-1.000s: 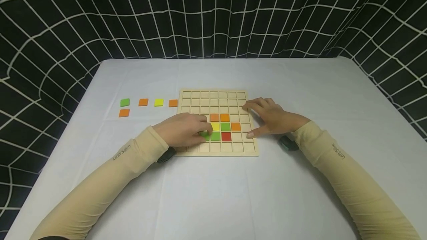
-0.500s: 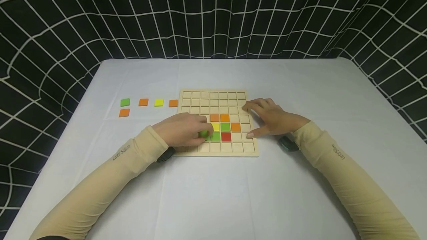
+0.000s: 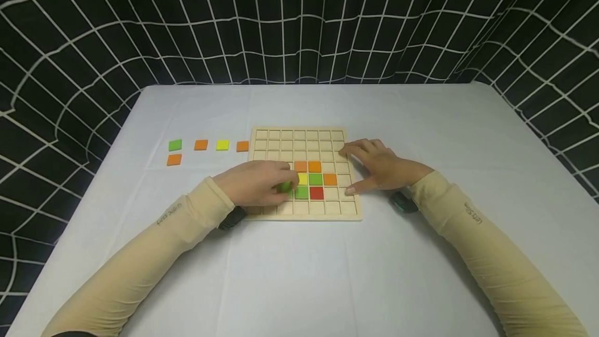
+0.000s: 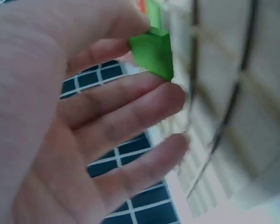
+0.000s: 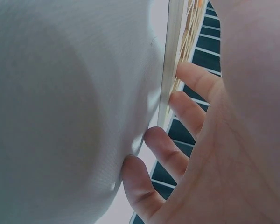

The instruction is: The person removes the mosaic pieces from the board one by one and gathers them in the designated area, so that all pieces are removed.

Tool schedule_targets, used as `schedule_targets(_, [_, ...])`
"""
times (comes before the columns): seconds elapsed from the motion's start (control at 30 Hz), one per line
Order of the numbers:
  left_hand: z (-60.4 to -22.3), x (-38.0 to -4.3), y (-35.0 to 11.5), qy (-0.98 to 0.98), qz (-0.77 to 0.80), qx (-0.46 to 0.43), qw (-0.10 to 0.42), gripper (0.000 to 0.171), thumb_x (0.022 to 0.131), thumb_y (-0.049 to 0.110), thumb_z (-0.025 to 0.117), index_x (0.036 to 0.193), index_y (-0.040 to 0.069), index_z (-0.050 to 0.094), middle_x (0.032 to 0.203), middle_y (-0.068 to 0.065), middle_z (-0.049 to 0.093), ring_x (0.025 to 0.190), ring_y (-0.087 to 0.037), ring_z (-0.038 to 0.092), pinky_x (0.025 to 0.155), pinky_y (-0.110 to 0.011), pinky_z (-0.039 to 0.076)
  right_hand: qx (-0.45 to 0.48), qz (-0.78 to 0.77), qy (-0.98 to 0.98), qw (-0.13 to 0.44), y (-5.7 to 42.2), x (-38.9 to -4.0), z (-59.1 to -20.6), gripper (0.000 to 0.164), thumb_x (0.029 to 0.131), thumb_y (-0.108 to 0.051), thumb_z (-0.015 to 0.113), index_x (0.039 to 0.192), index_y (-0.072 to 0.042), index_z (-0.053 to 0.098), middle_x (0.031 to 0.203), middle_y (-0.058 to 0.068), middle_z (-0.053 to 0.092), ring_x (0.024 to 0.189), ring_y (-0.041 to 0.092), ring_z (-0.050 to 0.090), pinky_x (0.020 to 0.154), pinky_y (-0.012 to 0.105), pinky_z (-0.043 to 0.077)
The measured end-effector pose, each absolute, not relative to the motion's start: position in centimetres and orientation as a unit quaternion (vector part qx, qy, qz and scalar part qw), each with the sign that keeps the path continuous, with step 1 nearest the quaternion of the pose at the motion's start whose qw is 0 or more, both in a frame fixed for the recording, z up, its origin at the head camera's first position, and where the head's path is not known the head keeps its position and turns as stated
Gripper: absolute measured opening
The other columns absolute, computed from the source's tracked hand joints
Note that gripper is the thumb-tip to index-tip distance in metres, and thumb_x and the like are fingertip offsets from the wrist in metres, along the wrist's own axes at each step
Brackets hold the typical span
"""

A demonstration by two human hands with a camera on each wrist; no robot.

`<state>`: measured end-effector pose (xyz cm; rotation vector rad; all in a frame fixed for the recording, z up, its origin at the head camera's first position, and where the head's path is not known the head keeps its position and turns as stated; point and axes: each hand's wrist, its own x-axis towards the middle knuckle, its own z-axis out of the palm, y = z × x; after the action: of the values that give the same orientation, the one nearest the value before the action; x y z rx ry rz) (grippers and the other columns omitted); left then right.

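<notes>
A wooden grid board lies mid-table. Over its left side, my left hand pinches a green square tile between thumb and index finger; the tile is tilted, and the other fingers extend loosely. Beside it in the grid sit a second green tile, a red tile and a yellow tile partly behind my fingers. More orange tiles and a green one fill neighbouring cells. My right hand rests at the board's right edge, fingers spread; in the right wrist view its fingertips touch the rim.
Left of the board lie several loose tiles: a green one, a yellow one and orange ones. A white cloth covers the table. Behind it hangs a dark curtain with white grid lines.
The green tile under my left fingers lay flat in its cell and has been tipped up between thumb and finger. My left hand barely shifts; my right hand stays put.
</notes>
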<state>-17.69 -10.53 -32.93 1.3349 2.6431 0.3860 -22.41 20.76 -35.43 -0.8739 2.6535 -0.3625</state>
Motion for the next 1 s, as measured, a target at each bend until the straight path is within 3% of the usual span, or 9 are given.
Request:
schedule_targets(0.17, [-31.0,-18.7,-13.3,0.916,0.155,0.345,0.133,0.023,0.085,0.017,0.063,0.108,0.013,0.062,0.095,0.002,0.06,0.082,-0.015,0.056,0.072,-0.03,0.049,-0.307,-0.133,0.928,0.164,20.6,-22.3,-35.7,0.089,0.072,-0.062,0.072,0.141,-0.023,0.032,0.147,0.009,0.029,0.129,0.034,0.026,0.103,0.056,0.028])
schedule_targets(0.3, [-29.4,-19.8,-16.9,0.953,0.12,0.249,0.127,0.032,0.084,0.016,0.064,0.114,0.006,0.063,0.098,-0.004,0.064,0.085,-0.02,0.057,0.076,-0.035,0.049,-0.307,-0.133,0.928,0.164,20.5,-22.3,-35.7,0.089,0.072,-0.062,0.072,0.141,-0.022,0.032,0.147,0.01,0.029,0.13,0.035,0.025,0.103,0.057,0.028])
schedule_targets(0.5, [-28.6,-20.9,-20.9,0.979,0.086,0.141,0.118,0.026,0.083,0.013,0.062,0.108,0.006,0.065,0.096,-0.009,0.065,0.08,-0.023,0.055,0.071,-0.038,0.048,-0.296,-0.119,0.933,0.168,20.7,-22.4,-35.7,0.092,0.071,-0.067,0.07,0.142,-0.025,0.029,0.149,0.008,0.027,0.133,0.035,0.022,0.106,0.058,0.026])
schedule_targets(0.77, [-30.1,-21.7,-22.4,0.971,0.064,0.123,0.193,0.025,0.08,0.008,0.066,0.105,0.004,0.065,0.092,-0.01,0.063,0.083,-0.025,0.053,0.071,-0.038,0.047,-0.305,-0.119,0.931,0.161,20.9,-22.5,-35.7,0.091,0.071,-0.067,0.069,0.141,-0.024,0.03,0.147,0.008,0.029,0.132,0.035,0.024,0.104,0.058,0.028])
schedule_targets(1.0, [-30.8,-22.0,-22.8,0.971,0.054,0.122,0.199,0.021,0.078,0.004,0.067,0.099,0.007,0.066,0.089,-0.008,0.064,0.082,-0.024,0.053,0.066,-0.036,0.045,-0.311,-0.122,0.93,0.156,20.8,-22.5,-35.6,0.09,0.072,-0.065,0.071,0.141,-0.022,0.032,0.146,0.009,0.03,0.131,0.036,0.025,0.103,0.058,0.029])
